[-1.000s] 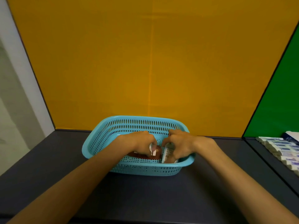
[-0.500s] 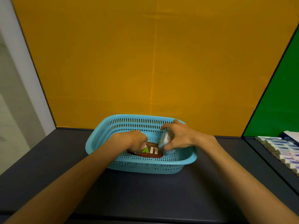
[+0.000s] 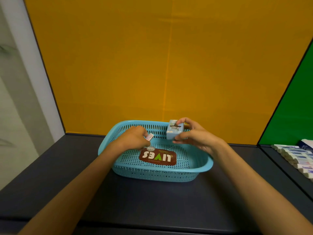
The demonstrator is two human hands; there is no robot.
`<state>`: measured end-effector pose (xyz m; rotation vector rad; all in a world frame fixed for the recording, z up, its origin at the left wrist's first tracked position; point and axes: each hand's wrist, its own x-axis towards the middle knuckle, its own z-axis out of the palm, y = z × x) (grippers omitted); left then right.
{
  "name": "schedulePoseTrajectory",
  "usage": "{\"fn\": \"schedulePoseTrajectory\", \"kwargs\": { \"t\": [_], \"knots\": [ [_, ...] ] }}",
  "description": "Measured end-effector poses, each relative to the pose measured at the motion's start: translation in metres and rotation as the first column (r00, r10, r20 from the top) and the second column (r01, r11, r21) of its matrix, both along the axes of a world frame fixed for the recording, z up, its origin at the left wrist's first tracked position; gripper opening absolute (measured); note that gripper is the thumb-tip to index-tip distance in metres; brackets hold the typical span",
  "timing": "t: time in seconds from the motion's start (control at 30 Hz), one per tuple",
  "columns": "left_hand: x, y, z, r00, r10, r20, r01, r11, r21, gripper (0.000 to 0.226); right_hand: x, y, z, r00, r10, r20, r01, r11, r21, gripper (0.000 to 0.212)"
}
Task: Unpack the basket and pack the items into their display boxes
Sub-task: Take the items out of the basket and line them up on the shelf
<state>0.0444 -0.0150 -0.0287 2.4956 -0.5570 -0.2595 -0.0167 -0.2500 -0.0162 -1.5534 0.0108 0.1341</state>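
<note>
Head view: at frame centre, the right hand pinches a pale blue box above the basket; the left hand grips a small pink packet; a brown packet lies inside.

Left hand fingers curled, pinching; right hand fingers gripping.

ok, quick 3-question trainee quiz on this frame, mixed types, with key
1. True or false: the right hand holds a pale blue box above the basket.
2. What does the left hand pinch? A) a small pink pack B) a spoon C) nothing
3. Fill in: the brown packet lies flat on the basket's ____.

Key: 1 true; 2 A, the small pink pack; 3 floor.
</note>
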Motion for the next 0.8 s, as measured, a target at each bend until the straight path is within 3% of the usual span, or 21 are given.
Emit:
{"fn": "schedulePoseTrajectory", "kwargs": {
  "t": [0.07,0.17,0.37,0.5,0.63,0.8],
  "knots": [
    [-0.001,0.006,0.001,0.999,0.017,-0.038,-0.022,0.99,-0.141,0.021,0.001,0.002,0.001,1.0,-0.021,0.007,0.021,0.998,0.067,0.025],
    [-0.006,0.011,0.005,0.996,-0.004,-0.088,-0.021,0.959,-0.283,0.024,-0.001,0.006,-0.002,0.986,-0.121,0.111,0.127,0.99,-0.052,0.012],
    [-0.026,0.008,0.014,0.998,-0.07,-0.009,0.061,0.917,-0.395,0.027,-0.026,0.002,0.003,0.928,-0.271,0.257,0.291,0.956,-0.041,0.06],
    [-0.048,-0.01,0.022,0.991,-0.133,0.018,0.129,0.9,-0.417,0.032,-0.057,-0.01,0.015,0.884,-0.356,0.304,0.377,0.926,-0.013,0.078],
    [-0.073,-0.043,0.029,0.974,-0.223,0.049,0.221,0.87,-0.441,0.025,-0.103,-0.034,0.021,0.868,-0.362,0.341,0.422,0.899,-0.12,0.052],
    [-0.104,-0.098,0.034,0.927,-0.356,0.119,0.373,0.841,-0.393,0.017,-0.165,-0.074,0.016,0.815,-0.451,0.364,0.517,0.849,-0.106,0.032]
  ]
}}
